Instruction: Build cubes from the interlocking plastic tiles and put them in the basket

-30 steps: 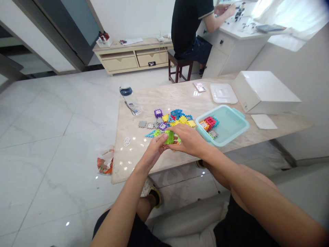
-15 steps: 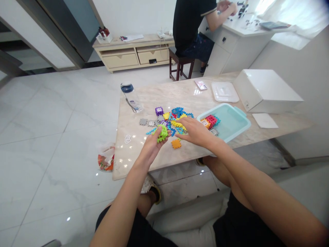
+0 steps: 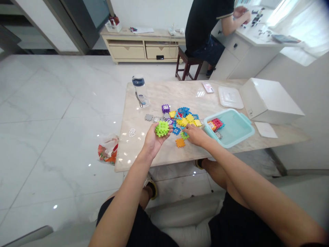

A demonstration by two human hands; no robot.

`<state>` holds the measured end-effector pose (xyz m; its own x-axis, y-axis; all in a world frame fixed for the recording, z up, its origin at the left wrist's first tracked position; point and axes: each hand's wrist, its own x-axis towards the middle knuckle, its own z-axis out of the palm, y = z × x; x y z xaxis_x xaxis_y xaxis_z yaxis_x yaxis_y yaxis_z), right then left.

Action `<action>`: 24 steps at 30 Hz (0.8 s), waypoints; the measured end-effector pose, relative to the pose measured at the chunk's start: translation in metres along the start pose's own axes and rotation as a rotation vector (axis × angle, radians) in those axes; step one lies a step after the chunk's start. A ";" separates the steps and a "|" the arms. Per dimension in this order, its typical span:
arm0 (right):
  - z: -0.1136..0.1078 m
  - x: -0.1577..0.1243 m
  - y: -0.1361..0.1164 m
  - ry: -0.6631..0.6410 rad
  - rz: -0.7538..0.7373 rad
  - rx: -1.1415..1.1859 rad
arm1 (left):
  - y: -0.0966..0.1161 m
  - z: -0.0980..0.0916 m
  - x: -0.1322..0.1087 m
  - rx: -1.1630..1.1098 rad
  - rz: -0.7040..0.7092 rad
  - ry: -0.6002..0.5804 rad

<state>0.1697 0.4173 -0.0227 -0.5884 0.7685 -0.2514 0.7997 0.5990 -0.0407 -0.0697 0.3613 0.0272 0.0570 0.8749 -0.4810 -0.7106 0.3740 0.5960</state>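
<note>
Head view shows a marble table (image 3: 159, 154) bearing a teal tub (image 3: 238, 135) and scattered puzzle tiles (image 3: 185, 118). Left hand (image 3: 153, 141) cups a green block (image 3: 162, 128) above the table; right hand (image 3: 196, 134), fingers loosely curled, touches a green tile (image 3: 184, 135).

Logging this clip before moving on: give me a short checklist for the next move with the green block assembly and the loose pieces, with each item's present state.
1. Left hand holds green block assembly off the table: ok.
2. Right hand is down at the loose pieces, fingers on a green piece: ok; a closed grip on it: cannot tell.
3. Orange piece lies free on the table: ok.
4. Pile of loose pieces lies just beyond both hands: ok.
5. Teal bin open, lid set aside: ok.
6. Water bottle stands apart from the hands: ok.
</note>
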 end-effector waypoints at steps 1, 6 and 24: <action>0.004 0.002 0.002 -0.001 -0.010 -0.013 | 0.000 0.000 -0.001 -0.001 -0.001 -0.005; 0.013 0.012 0.004 0.008 -0.046 -0.085 | 0.001 -0.003 -0.008 0.008 0.006 0.016; -0.009 0.022 -0.016 0.063 0.138 0.007 | 0.000 -0.011 -0.011 0.028 -0.007 0.009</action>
<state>0.1425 0.4264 -0.0193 -0.4791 0.8561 -0.1939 0.8741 0.4855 -0.0163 -0.0784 0.3486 0.0252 0.0557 0.8694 -0.4909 -0.6903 0.3888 0.6102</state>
